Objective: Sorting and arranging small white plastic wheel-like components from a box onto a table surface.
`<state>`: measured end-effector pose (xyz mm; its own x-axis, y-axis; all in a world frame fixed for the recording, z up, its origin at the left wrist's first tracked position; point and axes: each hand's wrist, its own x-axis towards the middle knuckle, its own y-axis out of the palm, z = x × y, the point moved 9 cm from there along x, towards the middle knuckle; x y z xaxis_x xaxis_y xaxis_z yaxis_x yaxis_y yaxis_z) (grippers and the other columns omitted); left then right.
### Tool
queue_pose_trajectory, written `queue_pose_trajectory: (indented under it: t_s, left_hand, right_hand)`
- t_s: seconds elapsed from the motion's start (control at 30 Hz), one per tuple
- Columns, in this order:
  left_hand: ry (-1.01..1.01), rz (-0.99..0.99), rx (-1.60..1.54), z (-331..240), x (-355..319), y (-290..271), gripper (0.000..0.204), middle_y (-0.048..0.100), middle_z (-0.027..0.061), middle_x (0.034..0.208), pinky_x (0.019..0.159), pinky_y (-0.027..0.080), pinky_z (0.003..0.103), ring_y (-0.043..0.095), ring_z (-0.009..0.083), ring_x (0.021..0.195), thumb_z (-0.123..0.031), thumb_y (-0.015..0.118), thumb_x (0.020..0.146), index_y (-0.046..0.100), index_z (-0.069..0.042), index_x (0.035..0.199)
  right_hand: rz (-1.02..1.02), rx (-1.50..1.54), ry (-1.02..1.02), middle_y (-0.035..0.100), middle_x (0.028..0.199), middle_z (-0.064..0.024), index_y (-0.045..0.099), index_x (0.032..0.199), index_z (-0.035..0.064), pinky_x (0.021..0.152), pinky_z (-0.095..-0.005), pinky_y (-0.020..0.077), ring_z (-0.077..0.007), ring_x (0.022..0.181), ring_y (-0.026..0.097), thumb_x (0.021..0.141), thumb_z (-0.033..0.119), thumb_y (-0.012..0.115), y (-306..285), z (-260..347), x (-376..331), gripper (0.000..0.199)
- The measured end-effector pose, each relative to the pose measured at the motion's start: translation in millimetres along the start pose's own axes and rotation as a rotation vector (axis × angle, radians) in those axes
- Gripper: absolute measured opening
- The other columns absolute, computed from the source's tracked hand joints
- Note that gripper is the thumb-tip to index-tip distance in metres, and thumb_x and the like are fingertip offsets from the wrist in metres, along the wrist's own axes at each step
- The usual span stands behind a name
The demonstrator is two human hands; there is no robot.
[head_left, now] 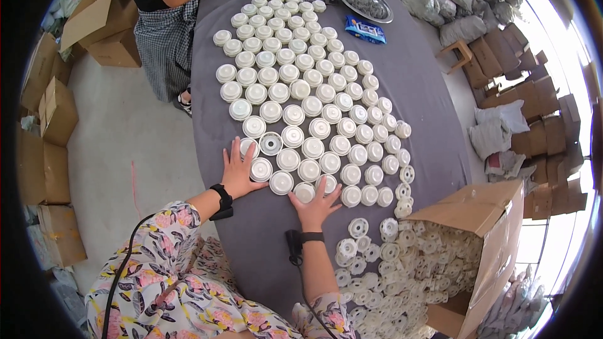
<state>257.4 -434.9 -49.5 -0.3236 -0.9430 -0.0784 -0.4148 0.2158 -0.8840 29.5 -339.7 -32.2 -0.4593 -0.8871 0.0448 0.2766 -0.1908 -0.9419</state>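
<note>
Left hand point(236, 176), fingers spread, lies against white caps point(261, 170) just left of the holed cap point(271, 144); right hand point(313, 208), also spread, sits farther, to its lower right

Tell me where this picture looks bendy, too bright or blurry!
In the head view, the stacked cardboard boxes look tilted near the rim; the corners are black; the right edge glares white; the left hand, right hand and stepped white discs look evenly lit, fairly sharp.

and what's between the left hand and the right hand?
Several round white pieces on the grey table, between left hand and right hand; the head view shows it.
</note>
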Motion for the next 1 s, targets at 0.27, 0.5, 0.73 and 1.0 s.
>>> queue_pose_trajectory:
  t_s: [0.27,0.5,0.73,1.0]
  left_hand:
    - [-0.073,-0.129,0.043,14,79,9,0.12,0.003,0.0292,0.15,0.106,0.01,0.067,0.005,0.0446,0.14,-0.067,0.072,0.06,0.013,-0.011,0.148]
    - [-0.043,-0.033,0.047,6,129,-18,0.112,0.01,0.0251,0.15,0.109,0.011,0.063,0.01,0.0411,0.141,-0.065,0.076,0.057,0.027,-0.019,0.146]
    - [0.257,-0.225,0.063,-23,165,-22,0.037,0.055,0.0089,0.116,0.094,0.037,0.045,0.047,0.0288,0.114,-0.024,0.068,0.074,0.062,-0.011,0.108]
    - [0.089,0.072,0.349,-38,224,10,0.023,0.059,0.0089,0.109,0.092,0.038,0.052,0.052,0.0283,0.111,-0.022,0.06,0.072,0.066,-0.01,0.09]
  right_hand:
    - [-0.035,-0.01,-0.025,0.013,0.147,-0.0306,0.037,0.142,0.018,0.099,-0.0745,0.0157,-0.0518,0.136,0.015,0.055,0.066,0.076,16,20,80,0.107]
    - [-0.002,-0.057,0.017,0.015,0.147,-0.0317,0.033,0.144,0.02,0.099,-0.0736,0.0163,-0.0522,0.136,0.016,0.056,0.07,0.073,21,22,130,0.108]
    - [-0.084,0.518,-0.088,0.015,0.149,-0.0294,0.029,0.144,0.0057,0.108,-0.063,0.0123,-0.0443,0.139,0.016,0.072,0.045,0.075,-33,4,6,0.094]
    - [-0.104,0.153,0.279,0.028,0.144,-0.0242,0.039,0.138,0.007,0.107,-0.0626,0.015,-0.0439,0.136,0.023,0.08,0.036,0.067,-97,-117,-224,0.07]
